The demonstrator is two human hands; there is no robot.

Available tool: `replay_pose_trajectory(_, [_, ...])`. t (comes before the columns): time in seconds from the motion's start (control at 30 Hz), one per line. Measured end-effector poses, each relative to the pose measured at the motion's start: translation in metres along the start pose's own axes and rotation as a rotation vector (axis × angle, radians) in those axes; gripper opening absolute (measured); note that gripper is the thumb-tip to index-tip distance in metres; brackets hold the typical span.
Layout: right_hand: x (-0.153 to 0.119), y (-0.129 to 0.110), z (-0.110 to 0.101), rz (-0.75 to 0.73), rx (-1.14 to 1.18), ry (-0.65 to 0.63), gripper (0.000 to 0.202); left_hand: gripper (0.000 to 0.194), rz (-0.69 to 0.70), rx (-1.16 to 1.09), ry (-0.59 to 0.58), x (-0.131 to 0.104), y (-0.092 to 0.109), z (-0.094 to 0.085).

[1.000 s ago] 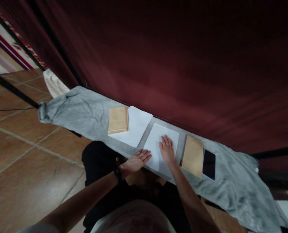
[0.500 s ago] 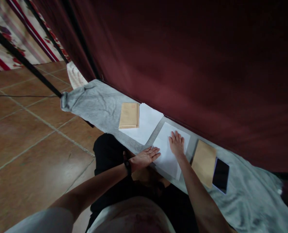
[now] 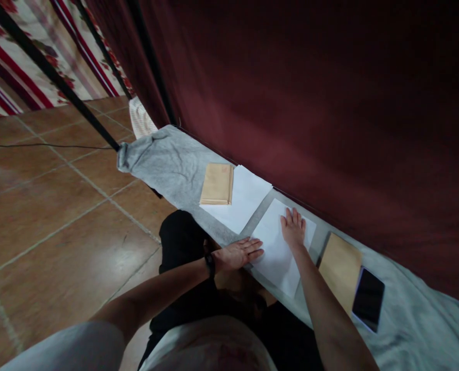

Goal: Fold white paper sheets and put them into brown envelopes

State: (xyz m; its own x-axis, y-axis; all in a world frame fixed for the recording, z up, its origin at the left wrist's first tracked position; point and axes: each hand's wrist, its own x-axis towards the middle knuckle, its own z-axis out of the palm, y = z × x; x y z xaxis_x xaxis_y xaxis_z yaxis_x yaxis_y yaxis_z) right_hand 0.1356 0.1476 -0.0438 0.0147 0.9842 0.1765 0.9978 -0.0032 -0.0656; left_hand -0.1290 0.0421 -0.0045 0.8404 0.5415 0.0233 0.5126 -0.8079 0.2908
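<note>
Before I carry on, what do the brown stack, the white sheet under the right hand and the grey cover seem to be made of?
Brown stack: probably kraft paper, matte; tan, thin layered edges.
White sheet: likely plain paper, matte; thin, flat, no glare.
Grey cover: soft fabric, perhaps fleece; it wrinkles and drapes, exact fibre unclear.

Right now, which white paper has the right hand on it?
The white sheet between the brown envelope by the phone and the other white paper. The right hand lies on it; the other paper carries the envelope pile instead.
</note>
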Motion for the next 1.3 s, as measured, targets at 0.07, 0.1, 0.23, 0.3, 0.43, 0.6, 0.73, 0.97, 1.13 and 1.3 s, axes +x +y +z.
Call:
replay_pose_trajectory(0.07, [0.004, 0.003, 0.000, 0.014, -0.007, 0.009, 0.057, 0.053, 0.001, 0.006, -0.002, 0.000, 0.000, 0.000])
replay_pose_trajectory(0.1, [0.006, 0.004, -0.001, 0.025, -0.010, 0.007, 0.057, 0.053, 0.001, 0.009, 0.000, 0.000, 0.001, 0.001])
replay_pose_trajectory(0.23, [0.008, 0.006, -0.001, 0.063, -0.019, -0.010, 0.058, 0.052, -0.002, 0.021, 0.011, 0.000, 0.002, 0.000])
replay_pose_trajectory(0.3, [0.004, 0.006, -0.002, 0.058, -0.020, -0.004, 0.058, 0.051, -0.003, 0.025, 0.005, -0.001, 0.003, -0.001])
replay_pose_trajectory(0.43, [-0.020, 0.005, -0.004, 0.027, -0.014, 0.039, 0.057, 0.055, -0.005, 0.034, 0.002, -0.002, 0.003, -0.003])
replay_pose_trajectory(0.6, [-0.060, 0.002, -0.011, 0.050, -0.010, 0.048, 0.057, 0.057, 0.017, 0.079, 0.013, -0.001, 0.003, -0.004])
replay_pose_trajectory(0.73, [-0.096, -0.007, -0.020, 0.063, -0.003, 0.045, 0.055, 0.055, -0.010, 0.078, 0.016, 0.000, 0.006, -0.007])
replay_pose_trajectory(0.97, [-0.131, -0.019, -0.030, 0.032, 0.000, 0.051, 0.053, 0.052, -0.166, 0.042, 0.077, 0.025, 0.024, -0.020])
replay_pose_trajectory(1.13, [-0.131, -0.018, -0.030, 0.052, 0.030, 0.005, 0.058, 0.049, -0.118, 0.117, 0.236, 0.087, 0.040, -0.010])
replay_pose_trajectory(1.3, [-0.130, -0.017, -0.029, 0.034, 0.026, 0.005, 0.058, 0.056, -0.152, 0.055, 0.229, 0.127, 0.031, 0.017])
